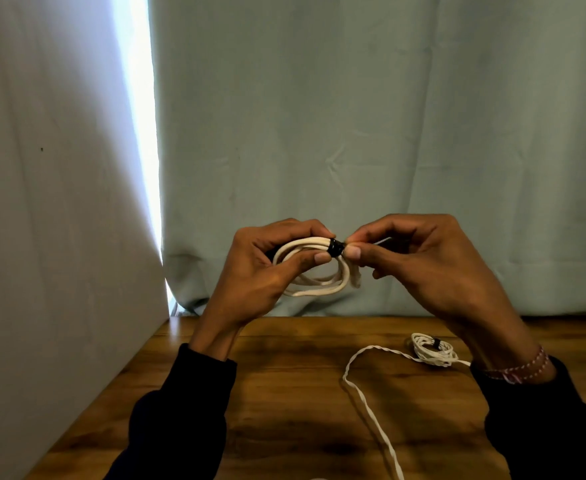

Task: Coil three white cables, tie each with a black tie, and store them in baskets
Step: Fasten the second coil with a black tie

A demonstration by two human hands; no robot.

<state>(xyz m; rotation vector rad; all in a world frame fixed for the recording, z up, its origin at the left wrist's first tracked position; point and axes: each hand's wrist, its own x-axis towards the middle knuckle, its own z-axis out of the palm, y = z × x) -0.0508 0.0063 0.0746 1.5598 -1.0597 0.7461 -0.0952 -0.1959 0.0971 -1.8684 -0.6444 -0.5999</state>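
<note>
Looking down through the head camera, we see both hands raised above the wooden table (284, 393), meeting over a coiled white cable (314, 271). Our left hand (264, 268) has its fingers curled round the left side of the coil, the thumb pressed against the loops from below and the forefinger arched over the top, its tip arriving just left of a black tie (336, 249). That tie is wrapped round the gathered strands at the top of the coil, between the fingertips of both hands. Our right hand (433, 265) pinches at the right edge of the tie with thumb and forefinger, the other fingers bent loosely behind them; a dark strip shows past the pinching fingers, though we cannot tell whether it is the tie's free end. The rest of the coil hangs in loose loops below the two thumbs, clear of the table. Below and to the right of our right-hand fingers, near the right wrist, a second white cable bundle (432, 349) lies on the table with its own black band round it. Beside it a twisted white cable (367, 403) runs across the table toward the lower edge of the view. A red-and-white thread bracelet (523, 368) sits on the right wrist, and dark sleeves (187, 410) cover both forearms. A pale green curtain (388, 116) hangs behind the fingers.
</note>
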